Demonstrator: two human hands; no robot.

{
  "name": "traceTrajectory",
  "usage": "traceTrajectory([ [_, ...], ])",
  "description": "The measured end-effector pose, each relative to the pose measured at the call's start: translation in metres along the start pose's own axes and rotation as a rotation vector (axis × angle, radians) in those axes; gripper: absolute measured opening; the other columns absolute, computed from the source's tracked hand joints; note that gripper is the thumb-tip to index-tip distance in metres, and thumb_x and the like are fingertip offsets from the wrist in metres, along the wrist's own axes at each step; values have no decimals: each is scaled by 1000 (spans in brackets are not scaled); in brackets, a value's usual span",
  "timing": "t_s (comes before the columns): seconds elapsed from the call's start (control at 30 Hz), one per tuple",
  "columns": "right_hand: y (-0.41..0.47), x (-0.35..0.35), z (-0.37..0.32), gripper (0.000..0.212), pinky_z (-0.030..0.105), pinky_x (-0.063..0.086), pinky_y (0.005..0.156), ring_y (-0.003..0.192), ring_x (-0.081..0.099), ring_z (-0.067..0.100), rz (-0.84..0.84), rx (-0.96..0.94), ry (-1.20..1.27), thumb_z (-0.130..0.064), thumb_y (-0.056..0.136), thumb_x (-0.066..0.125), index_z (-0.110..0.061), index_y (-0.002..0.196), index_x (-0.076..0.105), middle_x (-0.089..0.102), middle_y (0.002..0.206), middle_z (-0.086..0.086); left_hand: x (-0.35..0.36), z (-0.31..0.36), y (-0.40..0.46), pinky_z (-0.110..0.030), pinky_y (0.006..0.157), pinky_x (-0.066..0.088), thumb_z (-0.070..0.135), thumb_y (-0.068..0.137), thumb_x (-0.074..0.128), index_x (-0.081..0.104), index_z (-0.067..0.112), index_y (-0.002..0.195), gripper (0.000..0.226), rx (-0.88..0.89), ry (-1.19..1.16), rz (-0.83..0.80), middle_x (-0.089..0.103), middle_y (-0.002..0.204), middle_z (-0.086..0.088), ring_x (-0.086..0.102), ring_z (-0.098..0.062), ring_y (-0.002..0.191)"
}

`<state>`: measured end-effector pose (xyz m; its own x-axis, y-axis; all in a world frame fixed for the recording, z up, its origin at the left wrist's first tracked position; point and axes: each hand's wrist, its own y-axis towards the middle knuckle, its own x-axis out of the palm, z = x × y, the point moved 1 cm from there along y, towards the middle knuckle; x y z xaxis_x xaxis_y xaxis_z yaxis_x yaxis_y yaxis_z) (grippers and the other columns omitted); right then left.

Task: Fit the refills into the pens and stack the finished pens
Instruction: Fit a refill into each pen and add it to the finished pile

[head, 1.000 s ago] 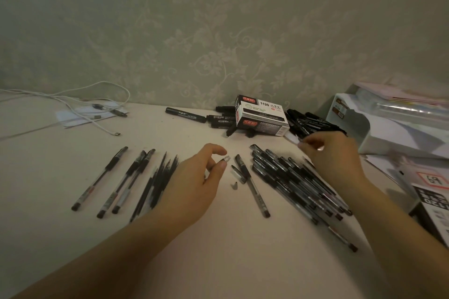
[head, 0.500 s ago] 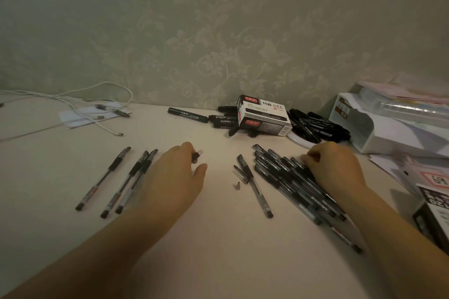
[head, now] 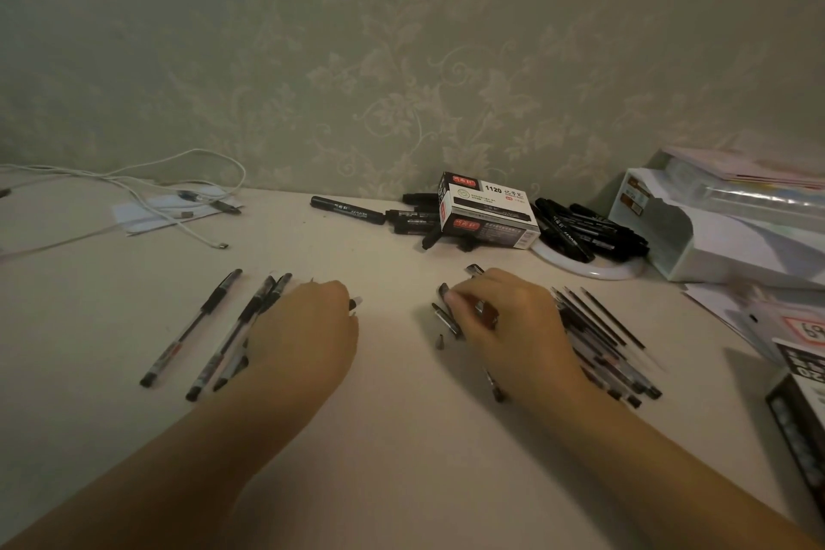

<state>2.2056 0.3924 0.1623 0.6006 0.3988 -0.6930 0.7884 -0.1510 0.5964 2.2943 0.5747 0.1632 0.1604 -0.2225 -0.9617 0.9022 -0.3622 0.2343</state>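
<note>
Pen (head: pixel 447 313): lying on the table (head: pixel 402 438), its far end under the curled fingertips of the right hand (head: pixel 509 322), which lies over it; firm grasp cannot be told. Loose pile of pens and refills (head: pixel 598 339): just right of that hand. Left hand (head: pixel 303 335): fingers curled down over the finished pens (head: pixel 232 326), a small dark piece (head: pixel 353 304) at its fingertips; three pens lie just left of it.

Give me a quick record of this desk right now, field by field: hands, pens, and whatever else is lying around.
left hand: fingers curled, knuckles up, resting over pens on the left
right hand: curled over a pen near the middle
pens on left: several capped, side by side
pens on right: loose pile with thin refills
box: by the wall, black markers around it
cable: white, far left
</note>
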Motion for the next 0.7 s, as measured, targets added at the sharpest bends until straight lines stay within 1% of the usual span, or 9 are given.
traceTrajectory([
  [0.07,0,0,1,11,17,45,68,71,57,7,27,4,29,-21,93,67,-18,92,77,65,80,-8,0,2,0,-23,54,36,28,99,43,38,20,74,26,-18,-9,-10,44,68,6,47,-8,60],
  [0.13,-1,0,1,10,16,45,69,72,59,7,19,-11,64,-20,93,67,-16,91,77,67,80,-7,-1,4,0,-22,48,32,27,97,45,36,20,66,33,-27,-49,-33,46,64,4,44,-8,54],
  [0.23,-2,2,-2,10,10,42,68,72,58,2,-5,-11,139,-18,92,68,-15,89,77,67,78,-7,-3,6,0,-22,46,30,28,94,47,38,20,65,32,-6,-123,-32,47,61,3,42,-9,51],
  [0.3,-2,4,-4,11,11,43,69,71,61,3,-20,18,205,-19,92,68,-16,88,77,68,75,-8,-6,8,0,-22,46,28,31,93,49,40,20,65,31,11,-187,28,48,60,4,42,-8,50],
  [0.33,-2,4,-5,11,15,48,68,69,63,4,-41,48,264,-21,92,67,-16,90,77,69,74,-8,-7,9,0,-22,46,28,32,92,50,40,21,65,31,23,-237,63,48,60,5,43,-8,50],
  [0.43,-1,5,-10,12,24,57,66,64,69,10,-154,199,499,-29,91,68,-19,95,75,72,75,-7,-9,16,-1,-20,51,31,33,90,55,45,26,65,28,55,-491,137,51,59,6,47,-6,53],
  [0.53,0,7,-14,18,21,56,62,65,70,12,-286,330,685,-34,85,73,-20,96,73,75,81,-4,-7,22,-2,-16,55,34,34,89,59,56,26,70,21,47,-748,175,56,62,8,53,-4,57],
  [0.6,1,8,-14,20,21,55,63,66,70,13,-368,383,771,-34,82,77,-19,96,72,76,83,1,-4,24,-2,-11,54,35,37,88,60,58,27,72,19,45,-847,184,57,61,13,54,0,59],
  [0.7,0,10,-15,11,20,54,64,65,69,12,-448,401,874,-24,83,78,-19,92,74,77,85,5,0,26,-3,-8,55,41,39,87,61,59,29,71,19,86,-912,197,59,63,21,54,3,59],
])
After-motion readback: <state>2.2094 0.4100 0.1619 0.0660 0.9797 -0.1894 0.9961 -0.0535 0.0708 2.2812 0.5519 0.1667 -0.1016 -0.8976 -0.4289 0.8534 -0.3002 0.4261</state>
